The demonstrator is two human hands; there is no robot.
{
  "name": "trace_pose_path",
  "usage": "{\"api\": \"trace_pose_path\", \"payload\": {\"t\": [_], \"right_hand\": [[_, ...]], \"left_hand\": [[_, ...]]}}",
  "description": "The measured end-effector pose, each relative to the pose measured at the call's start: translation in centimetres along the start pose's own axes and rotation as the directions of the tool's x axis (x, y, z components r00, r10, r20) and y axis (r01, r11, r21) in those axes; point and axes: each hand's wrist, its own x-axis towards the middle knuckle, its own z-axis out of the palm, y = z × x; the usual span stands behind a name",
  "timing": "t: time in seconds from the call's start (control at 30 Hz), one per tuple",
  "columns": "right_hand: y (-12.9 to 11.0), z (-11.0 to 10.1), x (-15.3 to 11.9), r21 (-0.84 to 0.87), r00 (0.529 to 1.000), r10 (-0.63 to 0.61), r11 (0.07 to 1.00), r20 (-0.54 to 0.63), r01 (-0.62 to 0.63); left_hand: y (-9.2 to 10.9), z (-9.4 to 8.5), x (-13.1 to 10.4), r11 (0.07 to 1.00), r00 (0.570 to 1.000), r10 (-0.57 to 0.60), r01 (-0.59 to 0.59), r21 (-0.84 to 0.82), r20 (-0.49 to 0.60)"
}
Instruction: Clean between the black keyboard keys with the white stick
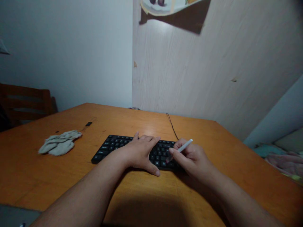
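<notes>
A black keyboard (109,147) lies on the wooden table in front of me. My left hand (139,153) rests across its middle with the fingers spread; the thumb reaches past the near edge onto the table. Pinched in my right hand (191,157) is a small brush (185,146) with a white handle. It slants down to the left, and its dark, blurred tip is at the keys near the keyboard's right end. That end of the keyboard is partly hidden behind my right hand.
Crumpled pale gloves (60,143) lie to the left on the table (78,179), with a small black piece (88,124) behind them. A black cable (172,124) runs back from the keyboard. A wooden chair (28,101) stands far left; cloth (279,160) lies beyond the right edge.
</notes>
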Motion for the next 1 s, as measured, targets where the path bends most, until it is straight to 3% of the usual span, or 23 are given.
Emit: {"api": "trace_pose_path", "payload": {"t": [0.17, 0.33, 0.57, 0.8, 0.9, 1.0], "right_hand": [[-0.4, -0.2, -0.2, 0.160, 0.995, 0.037, 0.986, 0.094, -0.052], [-0.9, -0.1, -0.4, 0.263, 0.992, 0.060, 0.961, 0.109, -0.088], [-1.4, 0.0, -0.4, 0.013, 0.982, -0.034, 0.999, 0.183, 0.032], [-0.9, -1.4, -0.4, -0.093, 0.979, 0.002, 0.996, 0.206, 0.018], [-0.5, -2.4, -0.3, -0.137, 0.987, 0.003, 0.990, 0.162, 0.019], [-0.1, -3.2, 0.1, -0.143, 1.000, 0.013, 0.990, 0.027, -0.009]], "left_hand": [[0.1, 0.0, 0.0, 1.000, 1.000, -0.014, 0.014, 0.000, -0.001], [0.1, 0.1, 0.0, 1.000, 1.000, -0.012, 0.012, 0.004, -0.013], [0.2, -0.1, 0.0, 1.000, 1.000, -0.011, 0.011, 0.023, -0.007], [0.0, 0.1, 0.1, 1.000, 1.000, 0.005, -0.005, 0.013, -0.006], [-0.1, 0.1, 0.1, 1.000, 1.000, -0.006, 0.006, 0.002, -0.007], [-0.2, 0.1, 0.0, 1.000, 1.000, -0.006, 0.006, -0.002, 0.002]]}}
